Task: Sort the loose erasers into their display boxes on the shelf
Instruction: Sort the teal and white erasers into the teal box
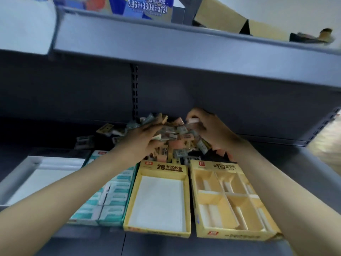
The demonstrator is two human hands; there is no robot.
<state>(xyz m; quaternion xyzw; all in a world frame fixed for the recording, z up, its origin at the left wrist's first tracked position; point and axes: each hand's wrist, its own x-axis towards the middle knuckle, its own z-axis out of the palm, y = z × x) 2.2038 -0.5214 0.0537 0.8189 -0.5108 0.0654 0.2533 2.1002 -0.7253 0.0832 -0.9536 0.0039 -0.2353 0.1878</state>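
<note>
A heap of loose wrapped erasers [177, 134] lies at the back of the grey shelf [287, 163]. My left hand [142, 140] reaches into the heap's left side, fingers curled around several erasers. My right hand [206, 128] is on the heap's right side and pinches a pale pink eraser [192, 120] between thumb and fingers. In front stand four display boxes: a white box [27, 169], a teal box [110, 206] partly under my left forearm, a yellow "2B" box [160, 198] with a white bare floor, and a yellow divided box [230, 200].
A few stray erasers [84, 142] lie left of the heap. An upper shelf [184, 50] overhangs close above, carrying cartons [147, 6]. A slotted upright [134, 89] runs down the dark back panel.
</note>
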